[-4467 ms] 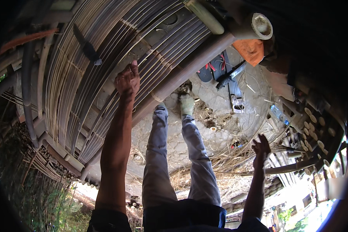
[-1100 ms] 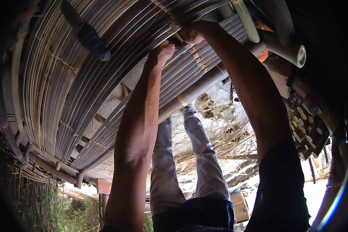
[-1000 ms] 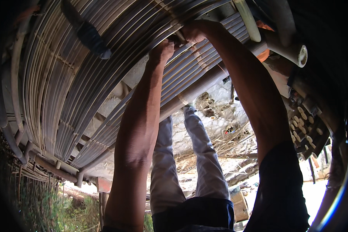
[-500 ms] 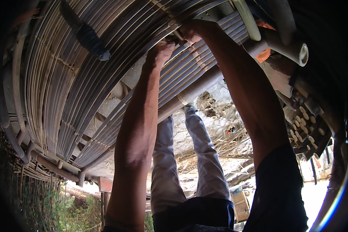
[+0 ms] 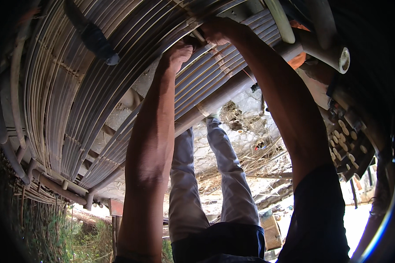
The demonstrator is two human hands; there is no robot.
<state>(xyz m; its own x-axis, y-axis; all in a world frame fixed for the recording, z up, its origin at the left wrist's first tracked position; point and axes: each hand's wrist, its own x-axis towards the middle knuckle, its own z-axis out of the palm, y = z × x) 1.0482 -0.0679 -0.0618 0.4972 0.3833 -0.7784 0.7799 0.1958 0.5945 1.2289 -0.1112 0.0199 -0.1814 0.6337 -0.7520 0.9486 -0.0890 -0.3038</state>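
Observation:
My left hand (image 5: pixel 179 53) is closed, fingers curled, at the inner edge of a bench of long bamboo slats (image 5: pixel 92 87). Close beside it, slightly farther off, my right hand (image 5: pixel 220 31) bends down over the slats with its fingers closed. Between the two hands a short light cross strip (image 5: pixel 199 34) shows. The fingertips are in shadow and partly hidden, so what they pinch cannot be made out. On the slats to the left lies a blade-like tool with a dark wrapped handle (image 5: pixel 97 43).
A thick bamboo pole (image 5: pixel 215 101) borders the slats on my side. Cut bamboo ends (image 5: pixel 344 142) are stacked at the right, below a hollow pole end (image 5: pixel 344 60). Dry straw and scraps (image 5: pixel 250 162) litter the ground by my legs. Greenery (image 5: pixel 87 239) stands at lower left.
Both hands stay at the same spot on the slats; the left has shifted slightly left, widening the gap. The whole view has moved a little. A thin strand now shows beside my right forearm.

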